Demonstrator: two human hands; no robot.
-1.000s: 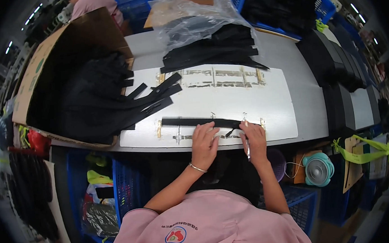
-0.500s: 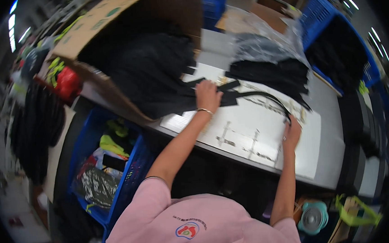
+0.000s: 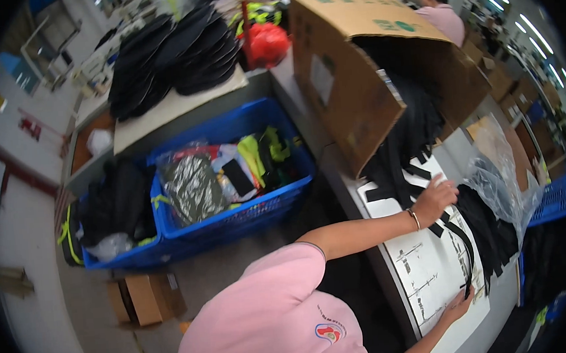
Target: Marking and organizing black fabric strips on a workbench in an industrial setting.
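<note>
On the white marked board (image 3: 410, 263), a long narrow black strap (image 3: 463, 242) curves between my two hands. The lower end of that strap is pinched in the fingers of my right hand (image 3: 458, 307), near the board's right edge. My left hand (image 3: 434, 197), a bracelet at its wrist, lies over the strap's other end and several short black strap pieces (image 3: 419, 170); its fingers are bent a little and apart. What lies beneath the palm is hidden. Black fabric pieces (image 3: 414, 125) spill from a cardboard box (image 3: 350, 99) onto the board's far end.
Right of the board lies a stack of black pieces (image 3: 490, 227) beside clear plastic wrap (image 3: 507, 187). Blue baskets (image 3: 246, 212) with bagged and bright items stand at the left. Black shaped pads (image 3: 176, 53) sit on a table behind. Another person (image 3: 442, 14) is at the far right.
The view has swung left, so the board and both hands now appear further right. The strap still runs between my hands, with its end in my right hand.
</note>
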